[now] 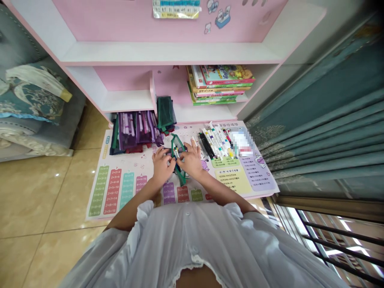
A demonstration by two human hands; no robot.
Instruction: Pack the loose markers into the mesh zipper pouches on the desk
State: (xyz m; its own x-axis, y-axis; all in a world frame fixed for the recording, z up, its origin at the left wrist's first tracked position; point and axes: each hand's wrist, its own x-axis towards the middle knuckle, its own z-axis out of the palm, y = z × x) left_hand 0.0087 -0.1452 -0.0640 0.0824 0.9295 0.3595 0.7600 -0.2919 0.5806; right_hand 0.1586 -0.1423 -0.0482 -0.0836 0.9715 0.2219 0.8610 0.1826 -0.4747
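A green-edged mesh zipper pouch (181, 178) lies on the desk between my two hands, its mouth spread apart. My left hand (163, 164) pinches its left edge, thumb pointing inward. On the other side my right hand (192, 161) grips the right edge, with some fingers stretched out. A white marker (176, 152) shows in the gap of the pouch; its lower end is hidden by my thumbs. Just right of my right hand lie several white markers (218, 140) and black markers (207, 145) in a loose row.
Purple mesh pouches (136, 130) holding pens are piled at the left. Dark green pouches (166, 114) lie behind my hands against the shelf divider. A stack of books (220, 86) sits on the shelf. A printed mat (144, 160) covers the desk; a curtain (315, 120) hangs at right.
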